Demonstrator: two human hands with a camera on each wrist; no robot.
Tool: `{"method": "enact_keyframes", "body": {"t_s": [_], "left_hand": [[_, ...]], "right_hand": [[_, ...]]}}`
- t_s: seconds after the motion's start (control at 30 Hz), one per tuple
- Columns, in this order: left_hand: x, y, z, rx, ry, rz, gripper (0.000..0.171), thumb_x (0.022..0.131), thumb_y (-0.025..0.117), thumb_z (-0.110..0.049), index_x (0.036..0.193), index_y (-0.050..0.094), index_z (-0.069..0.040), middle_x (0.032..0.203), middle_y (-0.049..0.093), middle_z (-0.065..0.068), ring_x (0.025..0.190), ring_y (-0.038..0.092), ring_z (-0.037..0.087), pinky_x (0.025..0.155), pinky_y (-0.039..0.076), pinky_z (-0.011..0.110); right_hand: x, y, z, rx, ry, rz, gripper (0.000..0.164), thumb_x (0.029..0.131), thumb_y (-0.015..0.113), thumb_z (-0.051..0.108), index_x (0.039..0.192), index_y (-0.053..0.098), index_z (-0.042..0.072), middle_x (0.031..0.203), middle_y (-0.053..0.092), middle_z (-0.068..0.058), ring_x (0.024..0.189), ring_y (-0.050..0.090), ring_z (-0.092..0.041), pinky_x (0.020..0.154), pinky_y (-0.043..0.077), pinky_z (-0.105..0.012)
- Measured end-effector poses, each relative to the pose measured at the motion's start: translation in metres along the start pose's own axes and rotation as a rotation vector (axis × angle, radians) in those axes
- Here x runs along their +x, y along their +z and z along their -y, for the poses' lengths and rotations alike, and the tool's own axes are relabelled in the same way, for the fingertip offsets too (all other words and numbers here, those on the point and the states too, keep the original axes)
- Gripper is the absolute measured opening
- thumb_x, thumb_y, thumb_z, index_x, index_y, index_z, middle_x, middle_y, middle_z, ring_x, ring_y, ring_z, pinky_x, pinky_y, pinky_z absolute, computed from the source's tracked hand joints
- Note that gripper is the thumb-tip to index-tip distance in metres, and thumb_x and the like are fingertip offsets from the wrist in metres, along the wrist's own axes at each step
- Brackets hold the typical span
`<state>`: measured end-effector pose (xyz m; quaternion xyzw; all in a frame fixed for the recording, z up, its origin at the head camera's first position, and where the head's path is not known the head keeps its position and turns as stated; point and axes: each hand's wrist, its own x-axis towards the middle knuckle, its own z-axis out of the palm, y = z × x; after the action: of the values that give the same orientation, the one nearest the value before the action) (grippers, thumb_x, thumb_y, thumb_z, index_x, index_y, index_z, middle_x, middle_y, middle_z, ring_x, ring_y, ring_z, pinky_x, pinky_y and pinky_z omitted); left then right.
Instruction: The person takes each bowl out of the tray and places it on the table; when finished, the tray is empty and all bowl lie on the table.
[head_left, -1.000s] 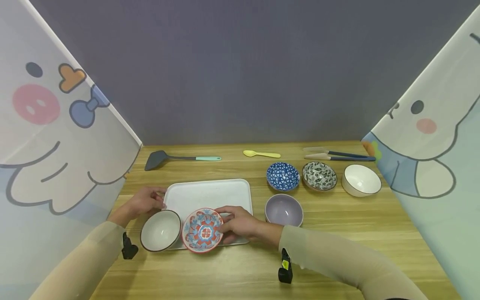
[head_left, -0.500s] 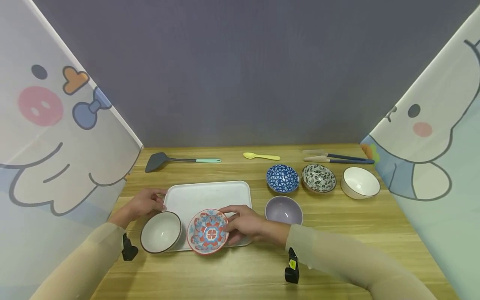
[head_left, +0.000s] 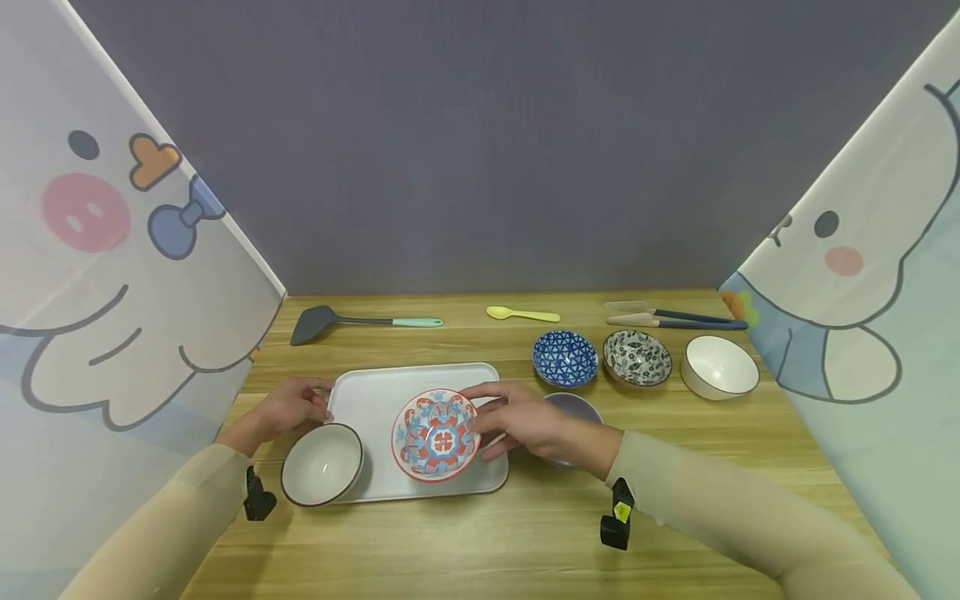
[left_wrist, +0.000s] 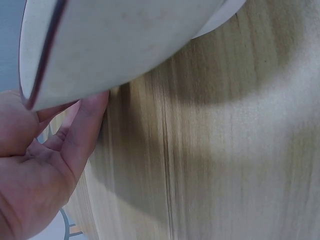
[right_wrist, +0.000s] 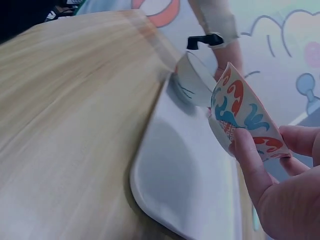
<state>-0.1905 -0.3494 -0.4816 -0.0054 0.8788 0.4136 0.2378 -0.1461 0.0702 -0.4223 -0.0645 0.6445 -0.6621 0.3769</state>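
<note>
My right hand (head_left: 520,419) pinches the right rim of a red-and-blue patterned bowl (head_left: 435,437). In the right wrist view this bowl (right_wrist: 245,112) is raised above the white tray (right_wrist: 165,165), thumb and fingers on either side of its wall. A white bowl with a dark rim (head_left: 322,464) sits at the tray's front left corner, overlapping its edge. My left hand (head_left: 291,404) is just behind that bowl, fingertips at the tray's left edge. In the left wrist view the white bowl (left_wrist: 125,45) hides the ends of the left fingers (left_wrist: 87,127).
Right of the tray are a purple bowl (head_left: 573,407) partly behind my right hand, a blue patterned bowl (head_left: 566,358), a black-and-white bowl (head_left: 637,357) and a plain white bowl (head_left: 720,367). Along the back lie a spatula (head_left: 360,322), a yellow spoon (head_left: 522,314) and tongs (head_left: 675,319).
The right hand has carried the patterned bowl right and away from the tray's front edge, over the tray's middle. The left hand and the white bowl beside it have stayed put.
</note>
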Motion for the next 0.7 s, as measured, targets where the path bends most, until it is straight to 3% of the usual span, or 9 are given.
{"method": "enact_keyframes", "body": {"t_s": [0.37,0.7], "left_hand": [[0.002,0.001,0.003,-0.049,0.005,0.006,0.064,0.088,0.073,0.001,0.146,0.047,0.01,0.092,0.062,0.01,0.077,0.062,0.019,0.061,0.053,0.031],[0.003,0.001,0.003,-0.06,0.009,0.009,0.066,0.088,0.073,0.002,0.147,0.046,0.01,0.094,0.062,0.012,0.079,0.062,0.019,0.062,0.054,0.032]], "right_hand": [[-0.029,-0.042,0.008,0.032,-0.061,-0.068,0.059,0.095,0.068,0.006,0.151,0.048,0.004,0.129,0.064,-0.031,0.091,0.076,-0.03,0.078,0.061,-0.047],[-0.077,-0.091,0.01,0.054,-0.068,-0.162,0.065,0.099,0.065,0.01,0.157,0.036,0.0,0.108,0.074,-0.015,0.09,0.075,-0.024,0.078,0.062,-0.042]]}}
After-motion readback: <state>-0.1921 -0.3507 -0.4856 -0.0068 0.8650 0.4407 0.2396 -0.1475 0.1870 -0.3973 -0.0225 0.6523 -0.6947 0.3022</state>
